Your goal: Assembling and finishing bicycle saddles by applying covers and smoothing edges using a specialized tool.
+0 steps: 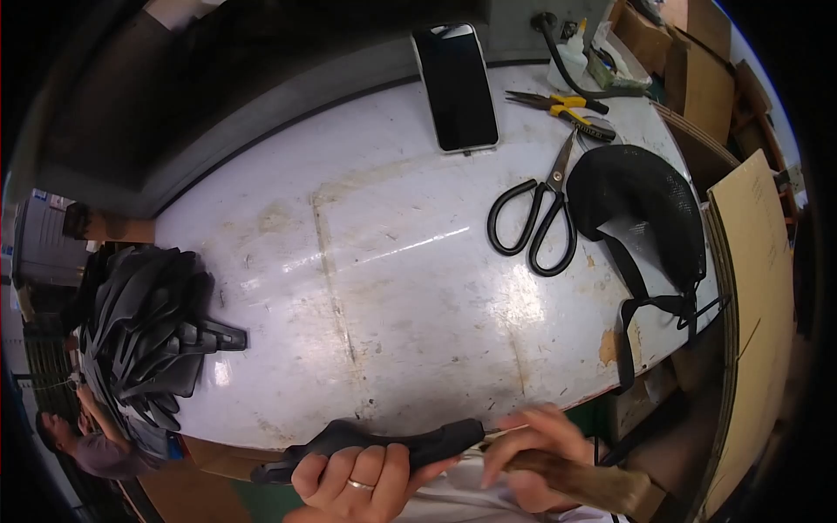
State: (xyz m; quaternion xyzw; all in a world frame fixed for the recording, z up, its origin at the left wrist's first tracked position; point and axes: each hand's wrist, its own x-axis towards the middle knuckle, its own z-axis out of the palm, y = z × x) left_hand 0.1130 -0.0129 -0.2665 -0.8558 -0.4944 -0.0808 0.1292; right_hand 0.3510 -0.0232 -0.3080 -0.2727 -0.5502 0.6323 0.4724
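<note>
At the table's near edge my left hand [357,478] is closed around a long, curved black moulded part [440,440], a ring on one finger. My right hand [545,444] is at the part's right end, its fingers bent and somewhat blurred. A thin, pale strip or tip shows between those fingers and the part; its kind is unclear. In the right hand lies a brown, wooden-looking piece [580,479] with a squared end, pointing to the lower right. On the table's left side is a heap of similar black moulded parts [144,322].
Black-handled scissors [558,179], yellow-and-black pliers [567,105] and a phone [458,87] lie at the far side. A black mesh pouch with straps [641,192] is at the right, near cardboard [754,331]. A squeeze bottle [571,61] stands far right. Another person [105,444] sits far left.
</note>
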